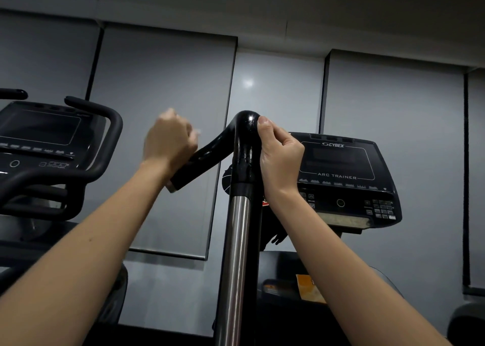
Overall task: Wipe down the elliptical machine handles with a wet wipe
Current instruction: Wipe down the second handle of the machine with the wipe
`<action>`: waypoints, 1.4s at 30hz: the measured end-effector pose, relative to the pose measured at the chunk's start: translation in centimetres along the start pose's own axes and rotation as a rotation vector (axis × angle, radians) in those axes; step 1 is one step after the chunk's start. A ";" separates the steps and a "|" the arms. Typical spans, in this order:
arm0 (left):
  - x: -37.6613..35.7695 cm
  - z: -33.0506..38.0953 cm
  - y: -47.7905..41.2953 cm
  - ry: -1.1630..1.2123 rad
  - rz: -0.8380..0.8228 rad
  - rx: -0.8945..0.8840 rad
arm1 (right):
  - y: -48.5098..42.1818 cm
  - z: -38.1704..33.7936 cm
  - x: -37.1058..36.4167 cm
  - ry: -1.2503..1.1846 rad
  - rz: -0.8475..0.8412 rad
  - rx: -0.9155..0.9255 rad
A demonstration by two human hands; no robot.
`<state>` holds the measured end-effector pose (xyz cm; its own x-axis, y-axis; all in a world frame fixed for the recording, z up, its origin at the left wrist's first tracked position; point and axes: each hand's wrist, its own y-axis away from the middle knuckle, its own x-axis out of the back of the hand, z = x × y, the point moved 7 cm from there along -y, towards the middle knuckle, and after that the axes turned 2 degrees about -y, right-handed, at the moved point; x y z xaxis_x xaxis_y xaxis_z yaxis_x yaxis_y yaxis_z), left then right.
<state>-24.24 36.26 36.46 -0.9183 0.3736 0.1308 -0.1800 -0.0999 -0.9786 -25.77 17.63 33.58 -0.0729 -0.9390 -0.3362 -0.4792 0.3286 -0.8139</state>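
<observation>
A glossy black handle tops a chrome upright pole at centre and bends down to the left, ending in a capped tip. My left hand is closed over that slanted left part, and a small pale scrap of wet wipe shows at its fingers. My right hand wraps the right side of the upright black grip, thumb pressed near the bend. Most of the wipe is hidden inside my left fist.
The machine's console, marked Cybex Arc Trainer, stands just right of the handle behind my right wrist. A second machine with console and black handlebars is at the left. Grey roller blinds cover the wall behind.
</observation>
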 end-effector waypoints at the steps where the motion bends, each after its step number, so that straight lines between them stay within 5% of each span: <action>1: 0.8 0.2 -0.8 0.089 0.091 0.057 | 0.0 0.1 0.0 0.000 -0.001 -0.005; 10: -5.6 1.8 -0.9 0.296 -0.087 0.043 | -0.2 0.1 -0.1 0.019 -0.017 0.018; 19: -4.2 -1.9 0.9 0.099 -0.201 0.087 | -0.2 0.1 0.1 0.017 -0.008 0.012; 26: -4.5 2.5 -1.0 0.796 -0.120 0.253 | -0.4 0.2 0.0 -0.001 0.001 0.034; 34: -6.1 0.3 -1.6 0.225 -0.227 0.056 | -0.4 0.3 -0.1 -0.009 -0.007 0.030; 42: -5.4 -1.5 -1.1 0.204 -0.381 0.175 | -0.4 0.3 -0.1 0.004 -0.030 0.028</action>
<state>-18.53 35.72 36.55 -0.6903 0.5856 0.4250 -0.5640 -0.0676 -0.8230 -25.29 17.59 33.78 -0.0630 -0.9487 -0.3098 -0.4561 0.3035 -0.8366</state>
